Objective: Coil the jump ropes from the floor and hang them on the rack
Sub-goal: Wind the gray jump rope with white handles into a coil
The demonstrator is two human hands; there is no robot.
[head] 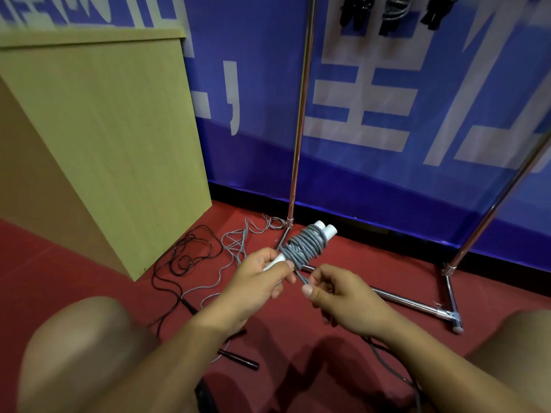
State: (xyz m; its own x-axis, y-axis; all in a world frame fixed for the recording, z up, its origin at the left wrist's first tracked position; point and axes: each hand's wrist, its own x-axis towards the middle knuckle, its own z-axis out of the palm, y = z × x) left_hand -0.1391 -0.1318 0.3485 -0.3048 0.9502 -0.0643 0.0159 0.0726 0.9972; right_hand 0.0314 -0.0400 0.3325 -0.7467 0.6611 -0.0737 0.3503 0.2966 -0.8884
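Held out in front of the knees, above the red floor (351, 263): a grey jump rope (304, 245) wound tight round its two white handles (326, 229), the bundle gripped at the near handle ends by the left hand (256, 281), fingers curled round and thumb pressed on top. Pinched between thumb and forefinger of the right hand (337, 296): the short free tail of grey cord (301, 277), leading straight into the wraps.

Light, by the look of it; thin cord, supple but springy, likely slick plastic, so apt to unwind once tension drops. Best held across both handles and the wraps at once, with the tail tucked under a turn before any let-go. Handles rigid and smooth, easy to slide apart if squeezed on one only.

Loose on the floor beside the wooden cabinet (98, 144): a black rope (182, 257) and another grey rope (238, 245), tangled near each other; black handles (238, 359) below the left forearm.

Rack (298, 129) only partly in frame: uprights and base bar visible, top rail cut off. Dark bundles (390, 13) at the upper edge, possibly ropes already hung, too blurred to be sure. Right-hand lower fingers hidden behind the palm; another dark cord (387, 362) passing under the right forearm, its ends out of sight
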